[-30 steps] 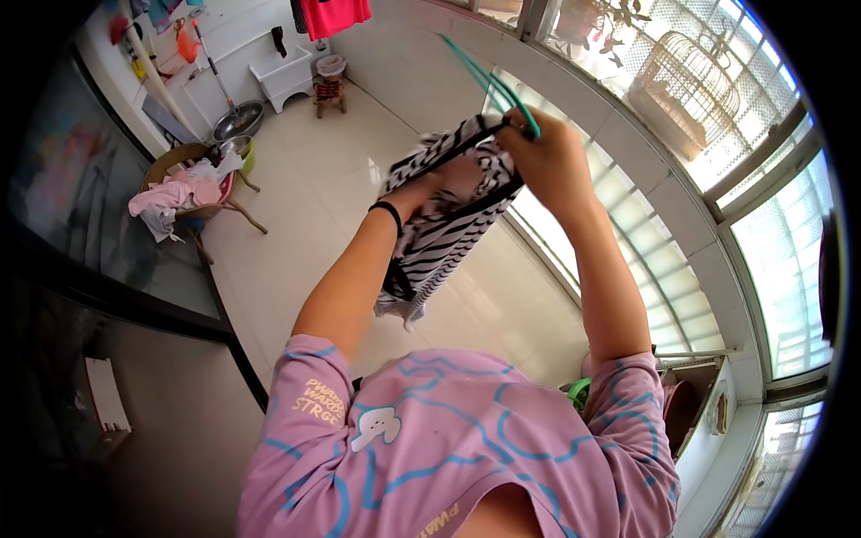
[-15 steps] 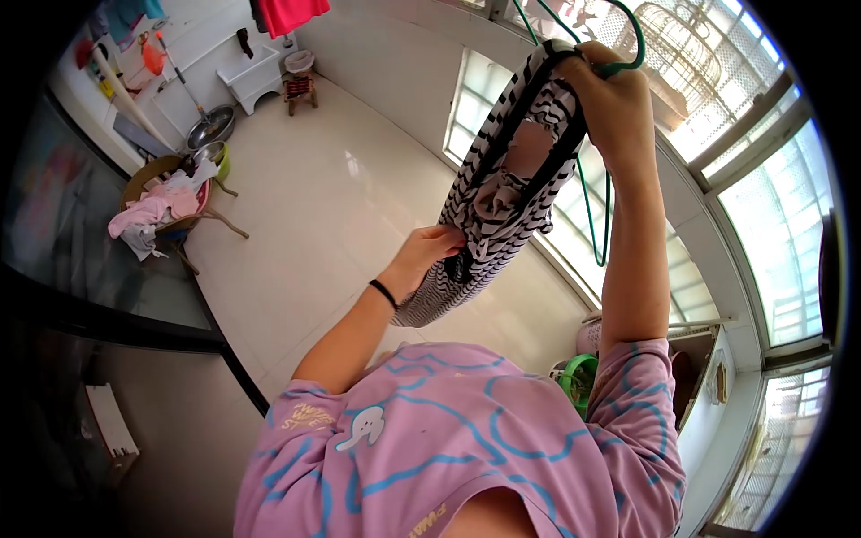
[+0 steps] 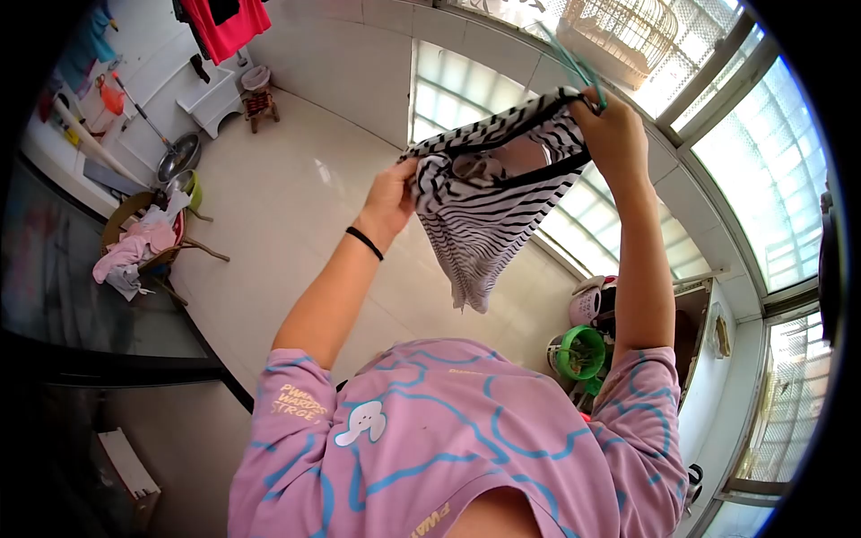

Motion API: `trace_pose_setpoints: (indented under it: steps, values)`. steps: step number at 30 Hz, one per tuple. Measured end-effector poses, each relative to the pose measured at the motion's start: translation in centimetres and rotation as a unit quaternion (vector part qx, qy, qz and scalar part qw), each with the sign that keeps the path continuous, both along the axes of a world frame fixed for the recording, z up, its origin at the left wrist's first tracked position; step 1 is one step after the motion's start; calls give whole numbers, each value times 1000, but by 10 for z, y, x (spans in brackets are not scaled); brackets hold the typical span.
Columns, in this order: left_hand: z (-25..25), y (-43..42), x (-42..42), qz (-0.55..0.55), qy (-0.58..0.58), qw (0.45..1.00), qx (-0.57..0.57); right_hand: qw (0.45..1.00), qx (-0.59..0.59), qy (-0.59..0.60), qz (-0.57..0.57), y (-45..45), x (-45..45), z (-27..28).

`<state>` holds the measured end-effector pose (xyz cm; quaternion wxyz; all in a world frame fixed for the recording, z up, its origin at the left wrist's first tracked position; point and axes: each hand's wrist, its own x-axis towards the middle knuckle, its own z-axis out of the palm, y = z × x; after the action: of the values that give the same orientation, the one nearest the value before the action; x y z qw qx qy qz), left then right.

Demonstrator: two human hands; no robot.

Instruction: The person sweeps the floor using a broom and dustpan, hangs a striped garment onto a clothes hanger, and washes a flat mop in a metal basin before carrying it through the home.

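A black-and-white striped garment with black trim is stretched between my two hands in front of me, its lower end hanging to a point. Its exact kind is not plain. My left hand, with a black band on the wrist, is closed on the gathered left side. My right hand is closed at the upper right corner, gripping the trim together with a green clothes hanger. The hanger is blurred and tilts up toward the window; the rest of it is hidden. Between the black edges the garment gapes open.
At the left, clothes are heaped on a round chair near a metal pan. Red clothing hangs at the top. A birdcage stands by the window, and a green bucket sits at my right.
My left hand has moved up and left, pulling the garment wider, and its lower part now hangs down. My right hand is lower, and the hanger has swung to the garment's far side.
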<state>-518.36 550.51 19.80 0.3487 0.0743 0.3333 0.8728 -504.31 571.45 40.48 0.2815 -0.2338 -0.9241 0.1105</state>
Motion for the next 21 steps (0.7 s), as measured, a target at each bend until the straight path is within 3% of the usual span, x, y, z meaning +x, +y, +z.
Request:
trace_pose_setpoints:
  steps: [1,3,5,7,8,10,11,12,13,16,17,19,20,21]
  values:
    - [13,-6,1,1,0,1000,-3,1000,-3,0,1,14,0,-8]
    - [44,-24,2,27,47,985,-165,992,83,-84,-54,43,-1,-26]
    - [64,-38,-1,-2,37,991,-131,989,103,-91,-61,50,-3,-31]
    - [111,-51,22,30,91,989,-109,996,51,-8,-79,41,0,-19]
    - [109,-59,27,32,91,989,-113,997,16,21,-70,36,-1,-16]
    - [103,-77,34,44,147,987,36,999,10,40,-30,21,-10,-19]
    - [78,-78,36,46,147,988,32,998,7,56,10,11,-13,-21]
    - [33,-77,35,-22,87,983,-158,999,21,4,29,2,-16,-13]
    - [11,-79,34,-88,25,936,-339,999,20,7,34,1,-18,-14]
    - [47,-107,30,-132,133,901,-391,995,48,61,69,5,-32,-14]
    - [63,-109,37,-135,122,902,-391,995,46,51,72,0,-30,-16]
    - [113,-105,42,-94,254,882,-386,991,-45,74,98,-20,-32,-7]
    - [107,-106,36,-102,431,757,-481,989,-54,88,108,-25,-35,-5]
    - [110,-105,41,-94,426,758,-485,988,-55,88,117,-29,-37,-4]
